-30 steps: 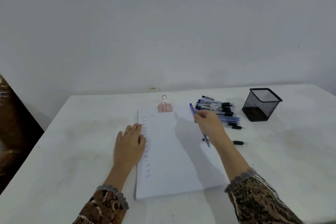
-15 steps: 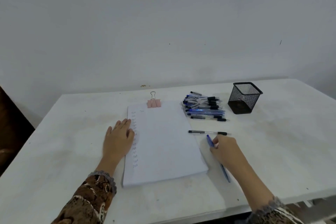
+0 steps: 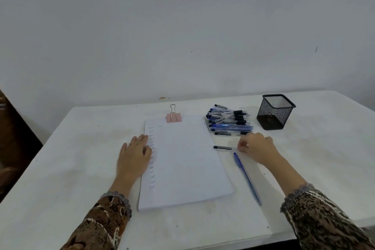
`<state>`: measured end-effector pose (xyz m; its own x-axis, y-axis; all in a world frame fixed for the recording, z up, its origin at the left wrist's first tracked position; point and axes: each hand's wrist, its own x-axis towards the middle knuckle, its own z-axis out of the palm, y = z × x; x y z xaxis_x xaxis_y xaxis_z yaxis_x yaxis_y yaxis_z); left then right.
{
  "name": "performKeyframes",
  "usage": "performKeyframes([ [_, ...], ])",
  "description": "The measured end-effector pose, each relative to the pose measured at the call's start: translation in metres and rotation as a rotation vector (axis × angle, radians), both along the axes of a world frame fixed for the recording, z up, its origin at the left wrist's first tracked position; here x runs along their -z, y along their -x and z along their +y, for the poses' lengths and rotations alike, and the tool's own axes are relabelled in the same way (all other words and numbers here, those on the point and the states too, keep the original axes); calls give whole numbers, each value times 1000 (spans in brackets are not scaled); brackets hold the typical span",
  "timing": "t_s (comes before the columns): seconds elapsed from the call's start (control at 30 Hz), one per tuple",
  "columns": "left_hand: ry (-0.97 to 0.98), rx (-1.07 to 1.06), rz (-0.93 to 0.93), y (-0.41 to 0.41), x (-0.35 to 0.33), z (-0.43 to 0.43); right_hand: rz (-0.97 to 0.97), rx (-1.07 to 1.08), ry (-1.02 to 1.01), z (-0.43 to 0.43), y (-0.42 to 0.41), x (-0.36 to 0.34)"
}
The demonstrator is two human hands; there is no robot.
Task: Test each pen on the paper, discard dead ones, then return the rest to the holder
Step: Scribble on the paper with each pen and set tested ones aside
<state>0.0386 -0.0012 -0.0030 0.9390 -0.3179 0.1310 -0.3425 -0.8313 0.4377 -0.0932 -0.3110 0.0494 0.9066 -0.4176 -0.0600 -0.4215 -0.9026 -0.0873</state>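
On the worktop [image 3: 81, 168], the left hand [image 3: 133, 160] lies flat, grip unclenched, on the paper [image 3: 186, 160] edge. The right hand [image 3: 257, 149] curls beside a black-capped pen [image 3: 222, 148]; whether its grip pinches it, I cannot tell. A blue pen [image 3: 246, 177] lies just beside the paper.

Paper [image 3: 188, 160]: mid-frame, on table [image 3: 81, 168].
Clip [image 3: 173, 116]: on the paper's top edge.
Pen pile [image 3: 229, 123]: right of paper's top.
Holder [image 3: 274, 112]: right of pile, apart.
Single pen [image 3: 222, 148]: below pile, beside paper.
Slanted pen [image 3: 246, 177]: lower, along paper's right edge.
Left hand [image 3: 134, 158]: on paper's left edge.
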Motion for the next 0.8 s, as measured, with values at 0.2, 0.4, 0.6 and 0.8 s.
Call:
performKeyframes([
  [0.2, 7, 5, -14, -1, 1, 1, -309, -23, -383, -12, -10, -4],
  [0.4, -1, 2, -23, -1, 0, 0, -689, 39, -1855, 71, -35, -43],
  [0.6, -7, 10, -29, 0, -2, 1, -768, 301, -2299, 127, -80, -9],
  [0.8, -37, 19, -14, -2, -1, 0, -994, 388, -2422, 131, -99, 8],
])
